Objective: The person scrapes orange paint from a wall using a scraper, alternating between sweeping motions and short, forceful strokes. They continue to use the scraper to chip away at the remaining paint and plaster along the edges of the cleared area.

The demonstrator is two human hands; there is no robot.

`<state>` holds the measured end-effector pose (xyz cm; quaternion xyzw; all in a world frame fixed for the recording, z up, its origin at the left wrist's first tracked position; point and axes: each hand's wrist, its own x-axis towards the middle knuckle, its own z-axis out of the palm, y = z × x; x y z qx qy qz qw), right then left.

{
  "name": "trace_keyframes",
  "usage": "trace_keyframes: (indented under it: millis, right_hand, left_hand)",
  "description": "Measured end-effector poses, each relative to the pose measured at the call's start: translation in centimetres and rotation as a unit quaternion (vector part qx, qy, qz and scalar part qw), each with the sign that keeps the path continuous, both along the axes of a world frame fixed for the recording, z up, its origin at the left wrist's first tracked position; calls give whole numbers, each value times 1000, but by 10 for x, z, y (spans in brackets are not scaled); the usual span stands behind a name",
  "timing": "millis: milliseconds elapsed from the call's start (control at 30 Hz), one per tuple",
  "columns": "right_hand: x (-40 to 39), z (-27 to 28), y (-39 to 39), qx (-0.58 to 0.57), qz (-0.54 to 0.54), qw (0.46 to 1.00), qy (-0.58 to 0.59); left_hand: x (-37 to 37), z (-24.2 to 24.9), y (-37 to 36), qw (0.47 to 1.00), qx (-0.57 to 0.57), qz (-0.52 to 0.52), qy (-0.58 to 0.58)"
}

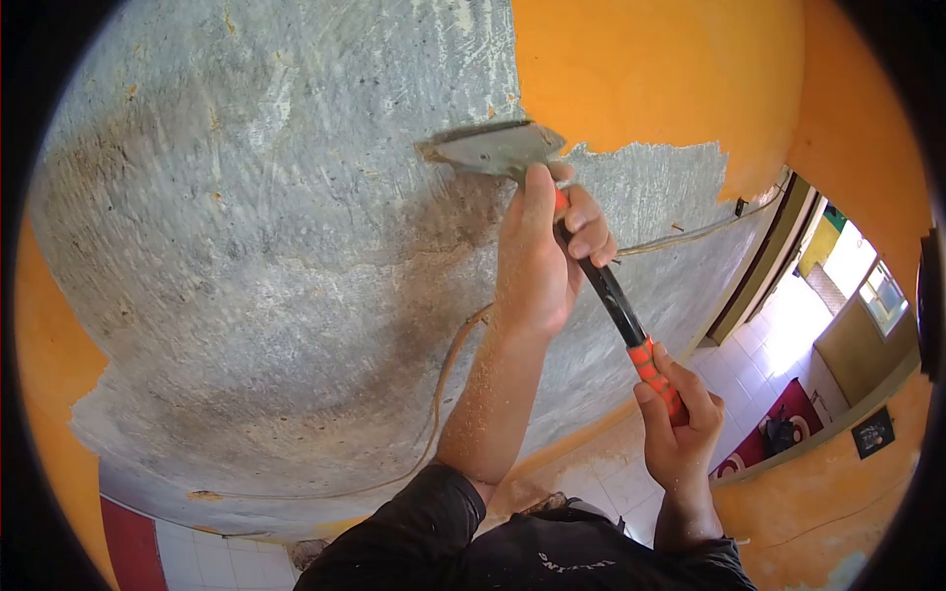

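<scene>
A long-handled scraper (pixel 613 300) has a black shaft, an orange-and-green grip and a wide grey blade (pixel 498 148). My left hand (pixel 547 241) is wrapped round the shaft just below the blade, its thumb up against the blade's base. Lower down, my right hand (pixel 680 409) holds the orange grip at the handle's end. The blade lies against the bare grey wall (pixel 325 197), close under the lower left corner of the orange paint (pixel 650 79). Fine dust specks show around my left forearm.
A cable (pixel 443 379) runs along the wall's lower part and on to the right. At the right, a doorway (pixel 788 286) opens onto a bright tiled floor with a red mat (pixel 788 419). A small dark picture (pixel 873 433) hangs on the orange wall at lower right.
</scene>
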<state>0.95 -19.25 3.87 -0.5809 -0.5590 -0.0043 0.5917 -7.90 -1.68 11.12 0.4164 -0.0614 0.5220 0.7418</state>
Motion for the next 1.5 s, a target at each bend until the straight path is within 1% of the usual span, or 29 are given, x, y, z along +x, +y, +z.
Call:
trace_keyframes:
  millis: [67,100,167,200,267,333,467,600,700,800,900,967,1033,1100,1133,1233,1267,1367,1400,1433,1500]
  right_hand:
    - [-4,1,-9,-49,0,999,7]
    - [-5,-2,-10,-40,2,999,8]
    - [-3,-7,-11,-50,2,998,24]
    - [-3,-3,-10,-49,-2,999,23]
    - [-4,8,-10,-37,-3,999,14]
    - [1,-1,-7,-35,0,999,5]
    - [-2,-9,-11,-30,5,999,12]
    - [0,8,-10,-44,-9,999,15]
    - [1,7,-14,-56,-10,998,6]
    - [-1,2,-12,-33,0,999,0]
    - [0,9,-11,-43,-10,999,9]
    - [3,13,-7,-7,-5,1000,-2]
    - [2,9,-6,-14,-13,1000,-14]
    - [0,-6,-9,-23,-9,999,-23]
    - [-2,-6,-10,-40,-6,999,5]
    - [2,6,-4,-23,-12,1000,1]
    - [3,10,-1,8,-21,999,-27]
    - [4,12,-1,5,-9,1000,-23]
    - [1,8,-6,-18,-8,1000,-9]
    - [-2,6,-10,-13,-6,1000,-5]
    - [-2,9,-13,-46,-5,999,14]
  left_hand:
    - [-1,-12,-5,1000,-20,-3,13]
    - [-3,-17,-5,1000,-12,-1,13]
    - [-2,-19,-1,999,-13,-33,12]
    - [-3,-11,-1,999,-21,-38,13]
    - [0,-4,-1,999,-18,-28,4]
    - [1,-3,-4,1000,-27,-13,-7]
    - [0,-23,-4,1000,-16,-11,-7]
    - [3,2,1,1000,-4,-20,-11]
    - [3,-4,-3,999,-28,-21,-20]
    - [-2,-16,-3,999,-18,-31,-11]
    - [-2,-3,3,999,-6,-53,-5]
    - [-1,6,4,999,0,-39,2]
    - [-1,-2,3,1000,-8,-30,2]
    - [-3,-16,1,999,-6,-47,-6]
    - [-3,-17,0,999,-12,-33,5]
    - [0,2,8,998,14,-52,-8]
    - [1,12,6,999,16,-33,-2]
    - [2,10,-1,1000,-12,-14,-7]
    - [1,2,-2,1000,-14,-3,9]
    - [-2,-4,-3,1000,-9,-1,13]
    - [-3,-7,0,999,-15,-34,17]
